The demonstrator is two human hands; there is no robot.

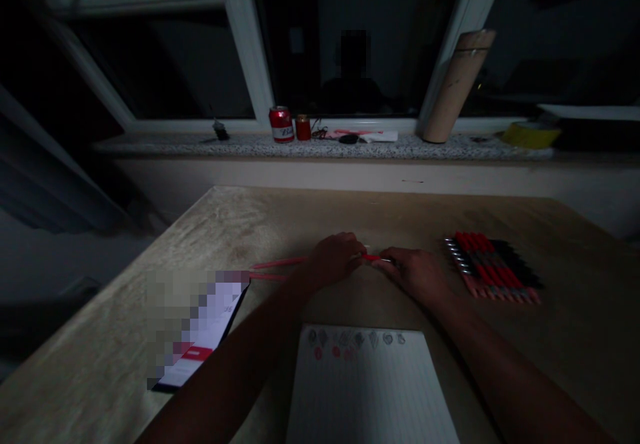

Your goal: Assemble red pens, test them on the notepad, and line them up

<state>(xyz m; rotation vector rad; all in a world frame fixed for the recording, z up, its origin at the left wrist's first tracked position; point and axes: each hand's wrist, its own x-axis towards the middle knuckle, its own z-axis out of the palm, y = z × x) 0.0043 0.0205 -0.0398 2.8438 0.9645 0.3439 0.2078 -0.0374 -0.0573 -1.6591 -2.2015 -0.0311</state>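
Between my two hands, a little above the notepad, is a red pen (371, 257) lying roughly crosswise. My left hand (336, 256) is closed around its left end. The fingers of my right hand (413, 267) pinch its right end, where a pale tip shows. Two thin pinkish-red sticks (277, 263), perhaps pens or refills, lie on the table left of my left hand and are partly covered by it. Nearer to me is a lined notepad (370, 391) with rows of dark and red scribbles along its top.
Right of my right hand, several red and black pens (487, 267) lie side by side. A lit phone or tablet (210, 331) is at the left. On the windowsill (240, 144) stand a red can (281, 125), a small red jar (303, 127), a tall flask (457, 87) and yellow tape (531, 135).
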